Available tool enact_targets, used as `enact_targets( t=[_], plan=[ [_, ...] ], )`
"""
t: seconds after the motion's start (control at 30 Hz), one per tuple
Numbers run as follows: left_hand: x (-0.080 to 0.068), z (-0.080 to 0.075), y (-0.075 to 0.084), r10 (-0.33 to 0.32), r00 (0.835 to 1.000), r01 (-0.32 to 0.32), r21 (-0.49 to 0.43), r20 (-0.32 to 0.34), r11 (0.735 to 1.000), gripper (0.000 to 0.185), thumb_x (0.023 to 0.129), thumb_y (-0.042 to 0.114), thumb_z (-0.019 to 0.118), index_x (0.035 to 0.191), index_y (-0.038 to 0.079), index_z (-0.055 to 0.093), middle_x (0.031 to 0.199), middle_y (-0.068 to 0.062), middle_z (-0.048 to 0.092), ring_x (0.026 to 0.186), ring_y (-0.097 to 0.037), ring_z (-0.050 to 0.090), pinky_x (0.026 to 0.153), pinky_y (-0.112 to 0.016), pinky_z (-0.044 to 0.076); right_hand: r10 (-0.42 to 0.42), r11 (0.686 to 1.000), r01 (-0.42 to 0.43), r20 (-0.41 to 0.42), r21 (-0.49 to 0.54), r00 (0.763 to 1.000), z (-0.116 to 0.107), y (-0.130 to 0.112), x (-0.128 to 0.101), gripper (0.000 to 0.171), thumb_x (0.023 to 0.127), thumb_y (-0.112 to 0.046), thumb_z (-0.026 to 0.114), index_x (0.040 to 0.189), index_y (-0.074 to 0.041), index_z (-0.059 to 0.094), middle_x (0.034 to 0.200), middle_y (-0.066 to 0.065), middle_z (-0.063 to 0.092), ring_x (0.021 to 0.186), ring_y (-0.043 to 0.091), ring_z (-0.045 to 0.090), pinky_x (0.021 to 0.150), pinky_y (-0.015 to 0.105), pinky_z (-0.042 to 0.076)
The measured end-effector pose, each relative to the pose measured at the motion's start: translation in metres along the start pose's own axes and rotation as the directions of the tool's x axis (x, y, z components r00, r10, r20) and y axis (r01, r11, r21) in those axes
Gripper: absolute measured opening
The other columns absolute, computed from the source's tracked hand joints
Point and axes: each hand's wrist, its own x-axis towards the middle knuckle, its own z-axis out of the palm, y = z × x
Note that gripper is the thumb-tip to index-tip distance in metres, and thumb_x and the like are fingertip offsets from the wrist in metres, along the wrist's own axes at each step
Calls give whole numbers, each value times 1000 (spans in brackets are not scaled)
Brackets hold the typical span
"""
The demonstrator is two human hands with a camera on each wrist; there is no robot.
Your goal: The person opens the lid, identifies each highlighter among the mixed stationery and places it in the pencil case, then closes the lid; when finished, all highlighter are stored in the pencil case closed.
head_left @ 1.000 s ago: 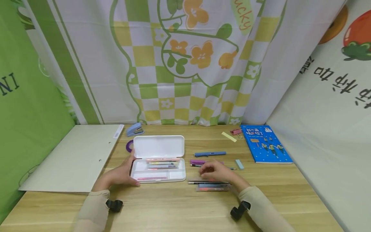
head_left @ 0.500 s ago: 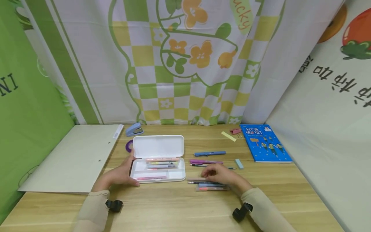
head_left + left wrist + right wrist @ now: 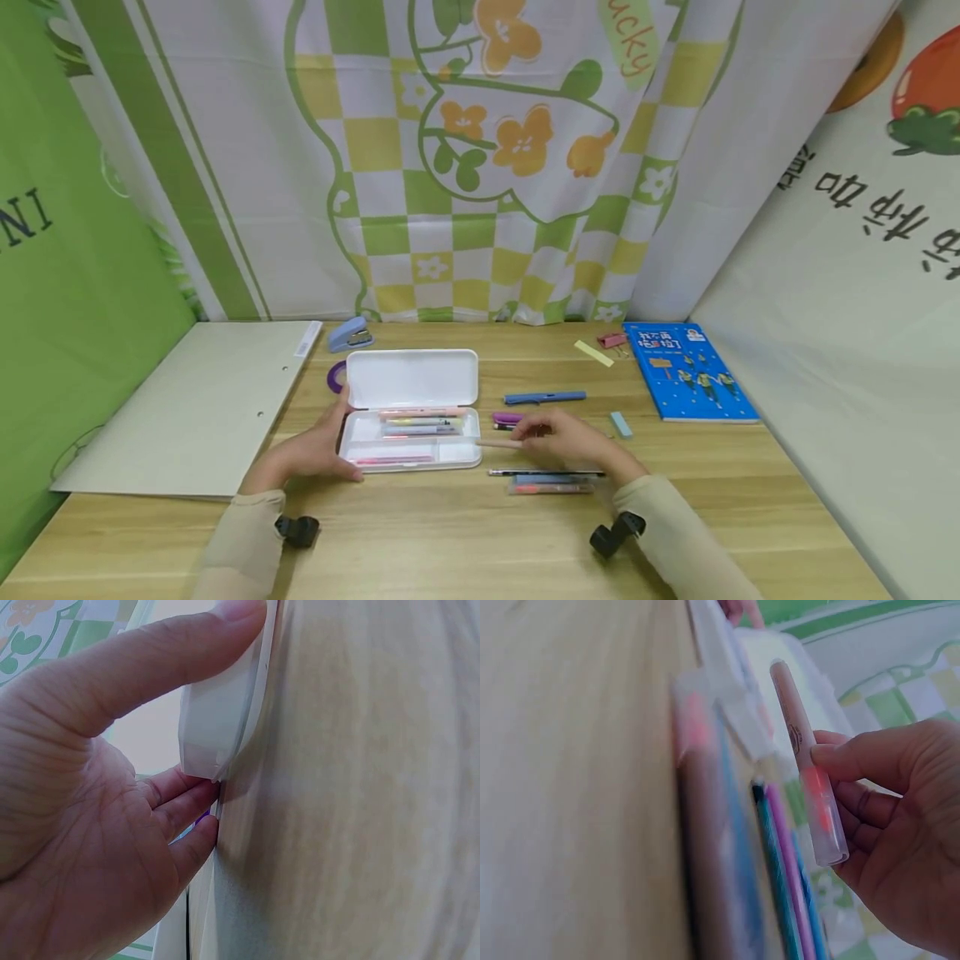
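An open white pencil case (image 3: pixel 457 462) with several pens in its tray lies left of the middle of the table. At its left end, my left hand (image 3: pixel 318 446) holds it, thumb along the near wall (image 3: pixel 217 712) and fingers at the end. Between thumb and fingers of my right hand (image 3: pixel 562 437) is a highlighter (image 3: pixel 795 720) with a beige barrel and a clear cap showing an orange-pink tip. In the head view its far end (image 3: pixel 487 443) overlaps the case's right edge. Below the right hand lie a black pencil (image 3: pixel 525 472) and more highlighters (image 3: pixel 551 488).
Behind the right hand are a purple pen (image 3: pixel 506 417) and a blue pen (image 3: pixel 543 398). An eraser (image 3: pixel 621 425), a blue book (image 3: pixel 693 375) and a pink binder clip (image 3: pixel 612 340) lie right. A stapler (image 3: pixel 349 335), purple tape roll (image 3: pixel 336 377) and large pale folder (image 3: pixel 187 408) are left.
My right hand has picked up the beige highlighter from the row beside the pencil and moved it up and left to the case's right edge. The left hand stays at the case.
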Motion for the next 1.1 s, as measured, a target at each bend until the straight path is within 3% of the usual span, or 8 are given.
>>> enact_targets(
  t=[0.33,0.63,0.87,1.1],
  plan=[
    [0,-1,2,12,1000,-12,-13,11,1000,138,63,22,87,141,-9,-22,145,-41,0,135,-53,0,108,-62,5,-180,983,181,-22,34,983,26,-45,57,13,90,-3,61,99,-3,70,95,5,67,80,7,56,72,25,51],
    [3,1,0,18,1000,-18,-14,5,1000,138,63,23,87,142,-8,-22,146,-41,-8,136,-53,0,109,-61,6,-229,973,229,-9,-16,973,69,-72,104,10,85,0,65,92,-3,72,89,6,68,77,5,56,71,16,49],
    [2,0,2,2,1000,-1,-27,10,1000,138,63,21,87,142,-6,-23,147,-40,-9,135,-53,-2,108,-63,5,-195,975,195,12,-105,981,94,-78,117,10,85,-2,65,91,-4,73,91,3,68,85,5,58,79,17,46],
    [-1,-1,2,-5,1000,5,-22,6,1000,137,64,21,87,142,-6,-23,147,-40,-8,135,-53,0,108,-62,6,-235,939,224,-14,-262,972,105,-84,116,9,84,-3,66,89,-6,73,88,2,68,84,10,59,79,17,46]
  ],
)
